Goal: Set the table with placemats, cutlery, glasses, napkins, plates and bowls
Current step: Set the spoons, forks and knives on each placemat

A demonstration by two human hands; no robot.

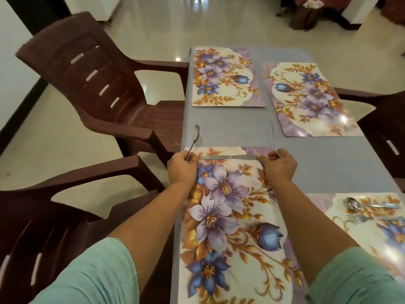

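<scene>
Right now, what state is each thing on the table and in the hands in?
Left hand: grips the spoon, bowl raised.
Right hand: grips a thin utensil, type unclear.
Knife: flat across the near placemat at its far edge.
Spare cutlery: piled on the right placemat.
Two far placemats: laid flat, bare.
Chairs: unoccupied.

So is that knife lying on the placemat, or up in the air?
Touching. The head view shows the knife lying flat on the near placemat, along its far edge.
</scene>
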